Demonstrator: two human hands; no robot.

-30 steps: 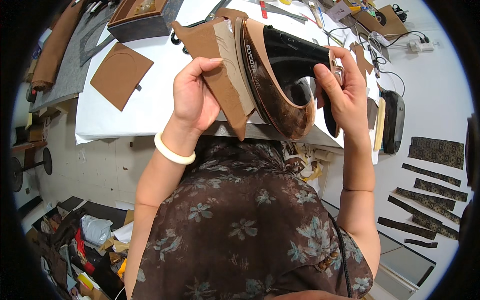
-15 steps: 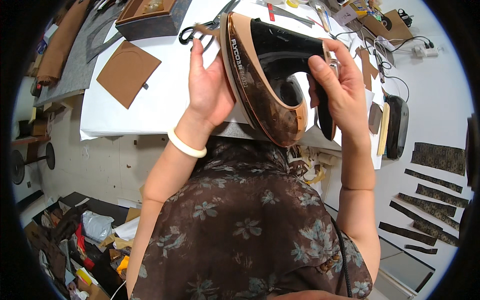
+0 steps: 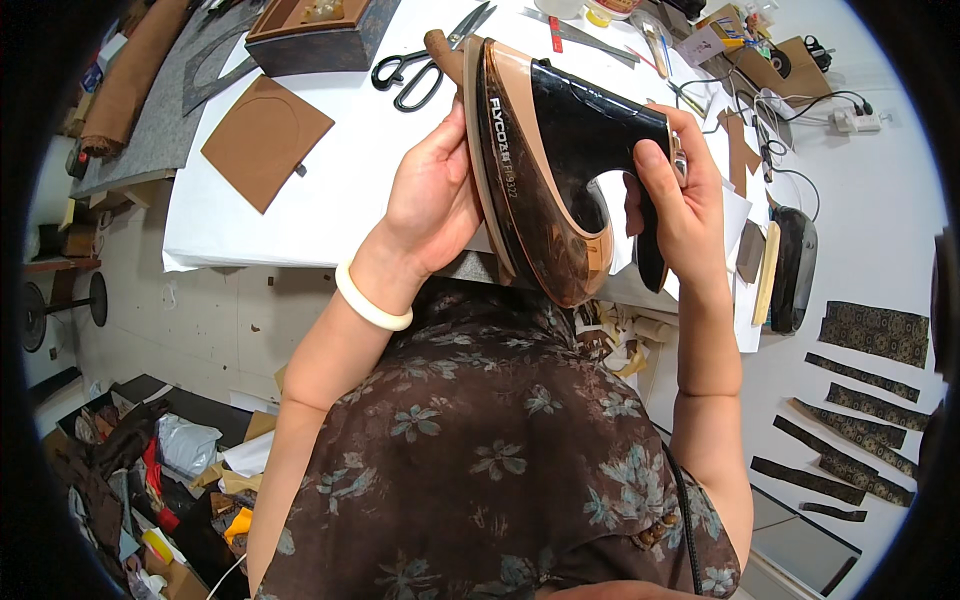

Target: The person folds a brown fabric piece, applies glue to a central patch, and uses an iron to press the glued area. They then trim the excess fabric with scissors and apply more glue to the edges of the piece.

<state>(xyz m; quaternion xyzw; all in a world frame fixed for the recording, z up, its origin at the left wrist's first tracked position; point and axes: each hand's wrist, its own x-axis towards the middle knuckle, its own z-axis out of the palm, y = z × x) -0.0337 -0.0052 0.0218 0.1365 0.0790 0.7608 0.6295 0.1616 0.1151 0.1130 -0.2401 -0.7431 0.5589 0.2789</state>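
Note:
My right hand (image 3: 685,205) is wrapped round the handle of a black and copper-brown clothes iron (image 3: 550,240), raised on its side above the table's near edge. The iron's flat soleplate faces left, toward my left hand (image 3: 432,200), whose palm is upright against it. A curled brown leather piece (image 3: 440,52) sticks out at the iron's tip, beside my left thumb. The thumb presses in at the soleplate; the other left fingers are hidden behind the iron. Black-handled scissors (image 3: 418,62) lie open on the table just beyond. Left of them lies a brown leather square (image 3: 265,145) with a curved line on it.
White paper (image 3: 340,210) covers the table. A brown box (image 3: 315,52) and a dark set square (image 3: 222,85) stand at the far left, near a brown roll (image 3: 130,90). Cables and a black case (image 3: 795,265) are at right. Patterned strips (image 3: 865,370) lie further right.
The iron has shifted slightly right and nearer to me. My left thumb has moved in from standing apart to touching beside the soleplate. The scissors and the leather piece show more fully.

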